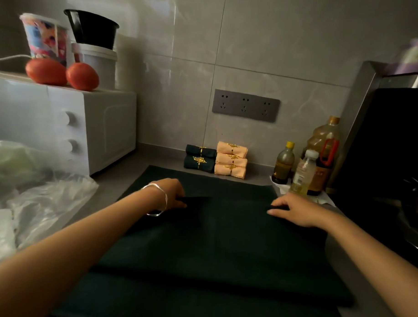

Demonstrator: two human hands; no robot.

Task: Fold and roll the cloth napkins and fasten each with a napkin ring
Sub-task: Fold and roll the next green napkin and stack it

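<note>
microwave (62, 124) at left; just right of it the dark green napkin (224, 242) lies spread flat on the counter. left hand (171, 192) on the napkin's microwave-side edge, fingers curled, pinching a raised fold; right hand (294, 210) on the edge away from the microwave, thumb and fingers clamped on the same fold. judged light, limp, unbreakable cloth; hold both fold ends or the middle sags.

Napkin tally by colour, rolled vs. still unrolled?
Dark green rolled napkins, ringed: 2
Peach rolled napkins, ringed: 3
Dark green flat napkin, pinched by left hand and right hand: 1
Total: 6
</note>
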